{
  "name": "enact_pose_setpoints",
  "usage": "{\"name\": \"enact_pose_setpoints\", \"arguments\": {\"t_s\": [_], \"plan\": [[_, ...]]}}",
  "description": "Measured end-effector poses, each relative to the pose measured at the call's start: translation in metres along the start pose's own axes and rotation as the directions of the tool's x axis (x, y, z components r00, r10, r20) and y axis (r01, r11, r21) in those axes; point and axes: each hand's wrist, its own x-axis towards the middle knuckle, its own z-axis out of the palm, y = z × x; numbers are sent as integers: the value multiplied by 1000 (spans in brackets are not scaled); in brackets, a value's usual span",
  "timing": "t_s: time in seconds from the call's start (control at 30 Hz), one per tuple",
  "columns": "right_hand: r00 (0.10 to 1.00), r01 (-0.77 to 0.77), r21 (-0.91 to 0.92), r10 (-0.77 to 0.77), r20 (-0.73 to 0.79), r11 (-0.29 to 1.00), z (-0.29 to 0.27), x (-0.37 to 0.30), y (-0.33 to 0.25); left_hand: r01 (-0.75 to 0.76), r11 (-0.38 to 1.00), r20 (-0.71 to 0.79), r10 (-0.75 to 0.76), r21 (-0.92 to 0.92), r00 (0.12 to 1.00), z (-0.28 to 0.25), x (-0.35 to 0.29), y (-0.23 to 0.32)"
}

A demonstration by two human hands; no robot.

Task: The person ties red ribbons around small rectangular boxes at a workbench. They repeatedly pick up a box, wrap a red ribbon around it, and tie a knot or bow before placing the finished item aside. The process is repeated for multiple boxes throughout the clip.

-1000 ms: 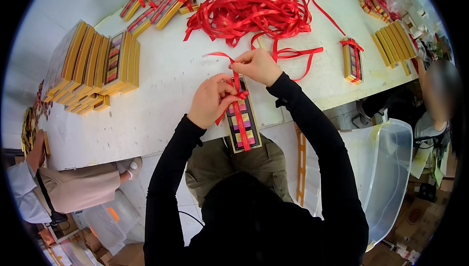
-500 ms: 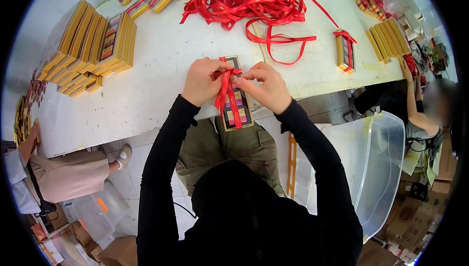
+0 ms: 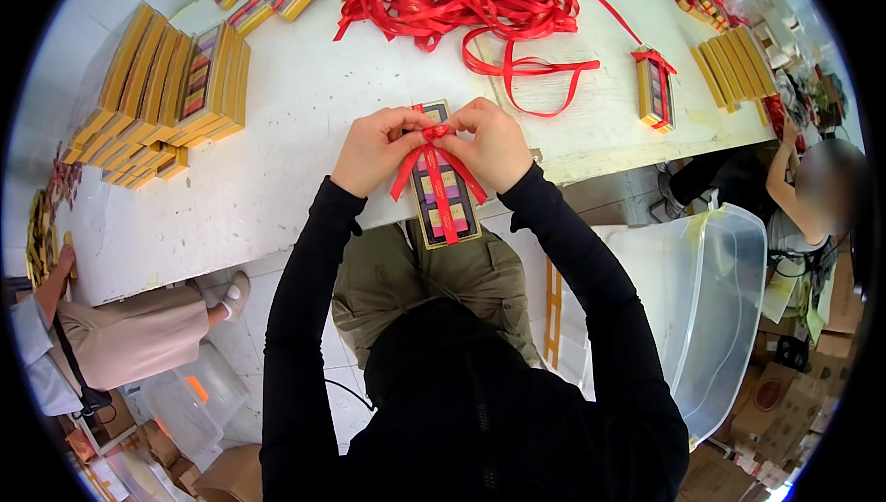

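Both hands, left hand (image 3: 377,147) and right hand (image 3: 494,142), pinch the red ribbon (image 3: 434,137) on the box (image 3: 445,196).

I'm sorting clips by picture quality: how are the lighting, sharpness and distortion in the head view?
Head view: even, bright light, the white table almost washed out, shadows faint; strong fisheye bending of the table edge toward a black round rim; left hand, right hand and the ribboned box between them are sharp; a person's face at the right rim is blurred.
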Motion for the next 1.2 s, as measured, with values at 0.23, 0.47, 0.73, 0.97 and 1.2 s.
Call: {"name": "enact_pose_setpoints", "arguments": {"t_s": [0.23, 0.47, 0.73, 0.97, 1.2], "plan": [[983, 147, 311, -173, 56, 939, 0, 13, 6, -12, 998, -99, 18, 65, 995, 2, -2, 4], [995, -16, 309, -15, 98, 951, 2, 11, 5, -175, 975, -245, 205, 139, 948, 13, -8, 3], [971, 167, 57, -154, -183, 984, 19, 3, 2, -260, 902, -131, 320, 343, 938, 8, -2, 14], [932, 147, -188, -200, -303, 971, 27, -1, -3, -249, 458, -1, 479, 853, 878, 27, -20, 40], [929, 64, -8, -63, -364, 998, 38, -4, -1, -24, 756, -414, 385, 655, 825, 58, -14, 19]]}}
